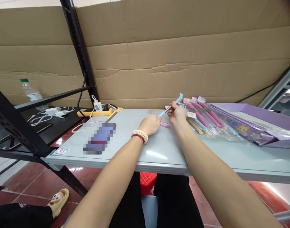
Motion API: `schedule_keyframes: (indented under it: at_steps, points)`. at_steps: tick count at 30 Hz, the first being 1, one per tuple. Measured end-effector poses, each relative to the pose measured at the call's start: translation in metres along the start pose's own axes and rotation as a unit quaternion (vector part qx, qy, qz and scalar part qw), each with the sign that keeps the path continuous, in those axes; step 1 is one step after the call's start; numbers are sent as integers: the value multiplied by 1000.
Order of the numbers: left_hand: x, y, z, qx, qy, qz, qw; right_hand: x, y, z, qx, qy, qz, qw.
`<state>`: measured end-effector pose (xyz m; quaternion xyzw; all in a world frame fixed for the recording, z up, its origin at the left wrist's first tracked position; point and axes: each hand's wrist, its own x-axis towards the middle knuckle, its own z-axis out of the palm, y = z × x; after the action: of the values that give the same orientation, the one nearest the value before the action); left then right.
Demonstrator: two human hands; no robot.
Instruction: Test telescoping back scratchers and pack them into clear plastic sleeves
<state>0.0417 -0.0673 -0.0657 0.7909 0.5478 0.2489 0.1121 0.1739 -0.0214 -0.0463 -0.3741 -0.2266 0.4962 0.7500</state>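
Note:
Both of my hands are on a light blue back scratcher (162, 114) with a thin metal rod. My left hand (150, 124), with beaded bands at the wrist, wraps round its blue grip end. Higher up and to the right, my right hand (177, 113) closes on the rod near the blue claw head (179, 97), which sticks out past the fingers. Under the hands a small purple printed strip (165, 125) lies on the table. Close by on the right are bagged pink back scratchers (202, 118), with blue and golden-yellow ones (197, 127) beside them.
A purple box (250, 110) stands at the right. To the left lie a yellow back scratcher (115, 113), a power strip (87, 112) with white cables, and a pixelated item (99, 139). A black shelf post (80, 50) rises behind. Another person's slipper (59, 201) shows below left.

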Motion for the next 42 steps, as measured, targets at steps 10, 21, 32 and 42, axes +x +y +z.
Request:
schedule_keyframes:
  at_steps: [10,21,32,42]
  points:
    - [-5,2,-3,18,-27,26,999,52,-34,-54,40,45,-117,991]
    - [-3,-10,-3,58,25,-23,998,-16,-7,-1,33,-170,52,984]
    - [1,-1,10,-176,26,51,983,-31,2,7,50,-180,50,981]
    - [2,-6,8,-205,-56,75,974,-33,1,9,44,-145,73,986]
